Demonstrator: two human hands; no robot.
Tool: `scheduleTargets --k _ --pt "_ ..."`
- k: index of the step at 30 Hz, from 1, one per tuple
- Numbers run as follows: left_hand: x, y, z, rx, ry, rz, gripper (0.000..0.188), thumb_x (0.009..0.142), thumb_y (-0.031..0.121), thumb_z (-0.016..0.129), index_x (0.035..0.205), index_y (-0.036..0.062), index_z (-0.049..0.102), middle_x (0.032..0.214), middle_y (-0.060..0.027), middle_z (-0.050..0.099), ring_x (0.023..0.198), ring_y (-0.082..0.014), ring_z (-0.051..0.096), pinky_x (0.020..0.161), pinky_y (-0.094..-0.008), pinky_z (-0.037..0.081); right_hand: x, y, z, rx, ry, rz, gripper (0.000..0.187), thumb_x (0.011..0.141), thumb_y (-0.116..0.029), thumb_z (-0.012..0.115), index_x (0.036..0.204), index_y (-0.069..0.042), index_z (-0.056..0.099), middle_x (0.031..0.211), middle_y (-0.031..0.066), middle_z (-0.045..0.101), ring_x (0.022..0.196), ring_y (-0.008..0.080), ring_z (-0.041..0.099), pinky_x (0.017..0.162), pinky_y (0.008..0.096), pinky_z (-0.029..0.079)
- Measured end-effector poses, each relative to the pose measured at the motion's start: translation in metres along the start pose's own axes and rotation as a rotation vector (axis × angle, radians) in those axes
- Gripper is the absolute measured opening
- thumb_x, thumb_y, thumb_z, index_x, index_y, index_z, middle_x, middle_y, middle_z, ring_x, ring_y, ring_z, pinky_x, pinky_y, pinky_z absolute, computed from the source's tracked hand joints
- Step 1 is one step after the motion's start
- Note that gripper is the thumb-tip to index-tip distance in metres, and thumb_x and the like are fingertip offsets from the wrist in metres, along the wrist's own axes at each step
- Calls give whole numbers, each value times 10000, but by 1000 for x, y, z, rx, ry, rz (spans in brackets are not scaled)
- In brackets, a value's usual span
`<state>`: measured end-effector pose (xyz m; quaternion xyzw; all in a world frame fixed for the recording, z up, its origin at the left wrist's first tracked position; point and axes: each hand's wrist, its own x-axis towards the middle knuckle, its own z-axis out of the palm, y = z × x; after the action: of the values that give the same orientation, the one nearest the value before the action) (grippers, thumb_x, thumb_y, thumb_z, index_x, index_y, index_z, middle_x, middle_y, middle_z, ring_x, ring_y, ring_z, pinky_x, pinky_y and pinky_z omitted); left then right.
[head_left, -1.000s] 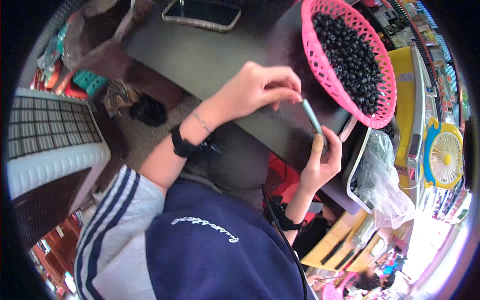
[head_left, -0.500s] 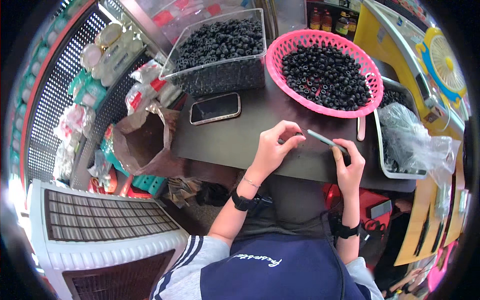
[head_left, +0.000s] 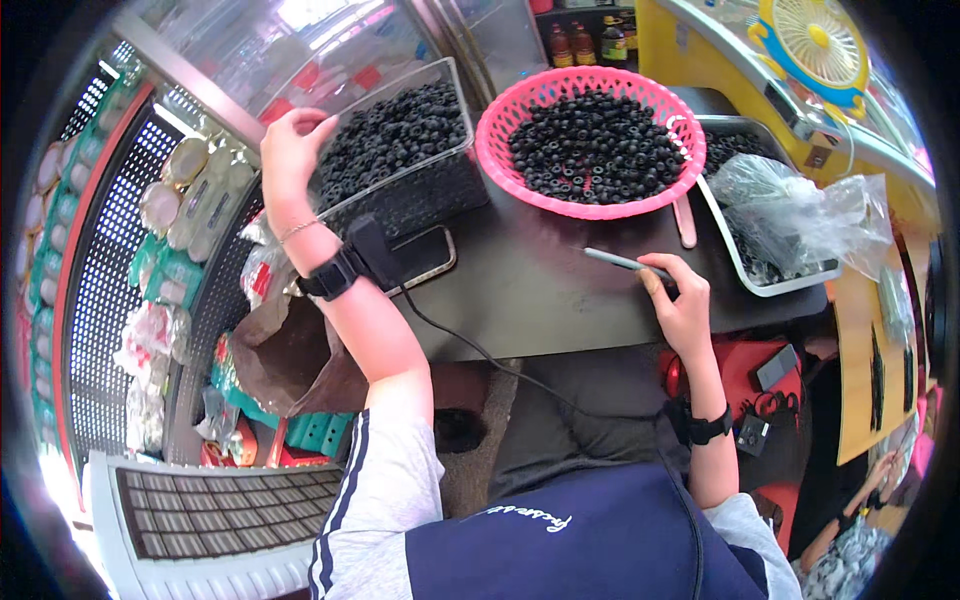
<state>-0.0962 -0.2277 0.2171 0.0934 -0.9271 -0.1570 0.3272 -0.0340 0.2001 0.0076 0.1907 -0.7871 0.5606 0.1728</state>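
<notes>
My left hand [head_left: 290,160] is raised over the left edge of a clear plastic bin [head_left: 395,195], its thumb and fingers apart and nothing visible between them. Small black pieces [head_left: 390,135] fill that bin. Over the dark table [head_left: 520,290], my right hand [head_left: 682,305] grips a thin grey pen-like tool [head_left: 610,258], its pale tip pointing left. Just beyond the tool sits a pink openwork basket [head_left: 590,211] holding many black ring-shaped pieces [head_left: 585,140].
A phone [head_left: 430,255] lies beside the bin, partly behind my left wrist, with a cable hanging from the wristband. Right of the basket are a flat pale stick [head_left: 685,222] and a grey tray [head_left: 745,272] with a plastic bag [head_left: 765,195]. A brown bag [head_left: 285,350] stands at the left.
My left hand has gone from near the tool tip to the bin at far left, and its pinch has loosened. My right hand still holds the tool. The view has shifted.
</notes>
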Motion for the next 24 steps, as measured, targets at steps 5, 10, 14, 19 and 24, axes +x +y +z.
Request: scheduleTargets --k 5,10,14,19,24 --pt "15 -47 43 -44 -252 -213 452 762 304 761 1104 26 665 1023 -158 696 969 -222 666 861 -328 497 4 4 7 -13 -25 24 157 849 -62 649 991 5 650 926 125 669 816 213 655 688 303 512" --pt "9 36 79 -165 -30 226 412 847 283 691 1151 14 620 1078 -127 676 964 -194 652 858 -320 499 3 7 8 -70 1 88 164 850 -75 648 996 1 648 895 117 672 766 195 647 651 290 486" --pt "-18 113 142 -582 -457 523 334 833 190 682 1104 3 629 999 -117 679 911 -187 657 810 -298 514 4 7 8 -104 6 94 157 848 -74 648 987 -1 648 858 108 675 729 189 641 641 292 477" --pt "-60 134 210 -302 -742 625 304 814 94 653 1099 -7 626 1050 -190 661 992 -306 639 874 -374 501 8 4 11 -84 3 94 149 857 -69 636 982 14 641 842 111 684 775 186 675 678 289 495" --pt "-65 126 236 -268 -764 618 267 764 61 671 1019 -18 662 990 -194 676 963 -323 649 867 -381 508 8 4 11 -58 -22 134 144 861 -62 624 979 19 638 830 112 687 784 187 686 680 285 499"
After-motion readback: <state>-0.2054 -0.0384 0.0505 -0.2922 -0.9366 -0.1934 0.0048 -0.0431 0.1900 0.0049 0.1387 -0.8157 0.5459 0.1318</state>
